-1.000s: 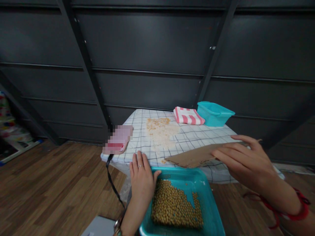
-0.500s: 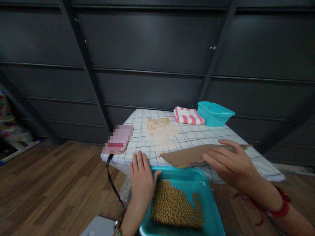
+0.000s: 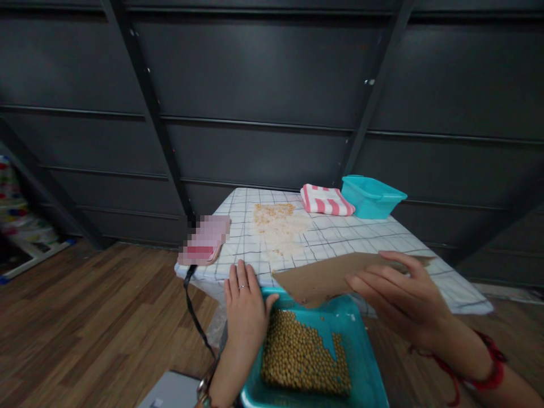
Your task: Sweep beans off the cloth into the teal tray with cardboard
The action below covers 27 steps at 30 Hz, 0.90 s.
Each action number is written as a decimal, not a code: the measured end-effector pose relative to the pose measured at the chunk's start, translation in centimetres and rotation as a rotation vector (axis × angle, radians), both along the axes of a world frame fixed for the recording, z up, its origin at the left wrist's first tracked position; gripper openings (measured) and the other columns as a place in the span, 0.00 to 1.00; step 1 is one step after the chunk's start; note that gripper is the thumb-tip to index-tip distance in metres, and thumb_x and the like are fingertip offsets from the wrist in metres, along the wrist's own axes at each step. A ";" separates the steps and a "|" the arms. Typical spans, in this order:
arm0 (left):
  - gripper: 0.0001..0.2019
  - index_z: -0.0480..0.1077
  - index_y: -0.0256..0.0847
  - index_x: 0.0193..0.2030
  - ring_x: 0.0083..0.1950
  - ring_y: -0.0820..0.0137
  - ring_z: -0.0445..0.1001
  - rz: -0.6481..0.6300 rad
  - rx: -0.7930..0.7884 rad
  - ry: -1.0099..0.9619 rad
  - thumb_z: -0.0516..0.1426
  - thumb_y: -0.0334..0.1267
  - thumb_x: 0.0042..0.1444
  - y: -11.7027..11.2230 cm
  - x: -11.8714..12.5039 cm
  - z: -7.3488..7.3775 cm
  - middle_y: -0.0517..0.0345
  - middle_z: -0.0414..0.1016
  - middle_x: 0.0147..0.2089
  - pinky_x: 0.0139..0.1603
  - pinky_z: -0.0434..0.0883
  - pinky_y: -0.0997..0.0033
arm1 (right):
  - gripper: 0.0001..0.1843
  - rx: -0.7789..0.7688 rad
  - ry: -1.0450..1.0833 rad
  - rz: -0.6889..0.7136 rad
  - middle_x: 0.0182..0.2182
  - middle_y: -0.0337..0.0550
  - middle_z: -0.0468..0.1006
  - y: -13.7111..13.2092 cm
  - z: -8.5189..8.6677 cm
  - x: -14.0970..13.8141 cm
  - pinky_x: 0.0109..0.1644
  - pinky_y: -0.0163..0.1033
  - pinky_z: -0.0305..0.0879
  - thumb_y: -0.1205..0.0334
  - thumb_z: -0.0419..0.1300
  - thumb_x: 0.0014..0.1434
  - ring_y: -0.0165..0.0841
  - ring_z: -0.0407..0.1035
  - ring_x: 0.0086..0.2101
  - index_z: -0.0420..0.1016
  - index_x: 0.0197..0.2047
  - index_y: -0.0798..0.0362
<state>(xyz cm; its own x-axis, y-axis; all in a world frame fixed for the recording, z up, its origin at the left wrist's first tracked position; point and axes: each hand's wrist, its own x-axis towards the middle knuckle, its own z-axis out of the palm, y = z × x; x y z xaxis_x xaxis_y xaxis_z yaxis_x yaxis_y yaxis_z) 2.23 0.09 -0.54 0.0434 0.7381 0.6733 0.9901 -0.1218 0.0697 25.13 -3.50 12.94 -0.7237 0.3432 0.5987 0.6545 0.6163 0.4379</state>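
My left hand (image 3: pixel 245 309) grips the left rim of a teal tray (image 3: pixel 364 362) held at the near edge of the table. The tray holds a heap of tan beans (image 3: pixel 302 357). My right hand (image 3: pixel 399 297) is closed on a brown cardboard sheet (image 3: pixel 327 277), fingers over its top, and the sheet's left corner tips down over the tray's far rim. Pale grain and crumbs (image 3: pixel 278 226) lie spread on the white checked tablecloth (image 3: pixel 340 238) beyond.
A red-and-white striped cloth (image 3: pixel 326 200) and a second teal tub (image 3: pixel 372 196) sit at the table's far right. A pink object (image 3: pixel 204 240) with a black strap hangs over the left edge. Wooden floor lies to the left, a dark metal wall behind.
My right hand has drawn the cardboard sheet left and toward me, from flat on the table to tilted over the tray's far rim. My left hand and the tray stayed put.
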 end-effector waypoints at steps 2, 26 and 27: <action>0.33 0.55 0.24 0.56 0.60 0.46 0.54 0.004 0.017 0.002 0.42 0.53 0.55 0.0 0.0 0.0 0.31 0.59 0.57 0.52 0.60 0.44 | 0.15 0.053 -0.033 -0.016 0.25 0.38 0.74 0.8 -0.2 -0.7 0.48 0.44 0.53 0.72 0.41 0.60 0.27 0.64 0.28 0.67 0.36 0.56; 0.34 0.56 0.21 0.55 0.59 0.45 0.55 0.022 -0.028 0.033 0.49 0.51 0.51 -0.2 -0.1 0.6 0.29 0.59 0.57 0.53 0.61 0.46 | 0.14 0.149 -0.017 -0.048 0.25 0.39 0.73 1.8 -0.3 -1.8 0.47 0.45 0.55 0.73 0.43 0.59 0.29 0.62 0.28 0.69 0.35 0.56; 0.33 0.56 0.21 0.55 0.59 0.45 0.55 0.027 -0.034 0.029 0.49 0.50 0.52 -0.2 -0.1 0.6 0.30 0.59 0.58 0.53 0.61 0.46 | 0.15 0.118 -0.009 -0.040 0.25 0.39 0.74 1.3 -0.1 -1.7 0.47 0.45 0.55 0.73 0.42 0.59 0.28 0.62 0.29 0.69 0.35 0.56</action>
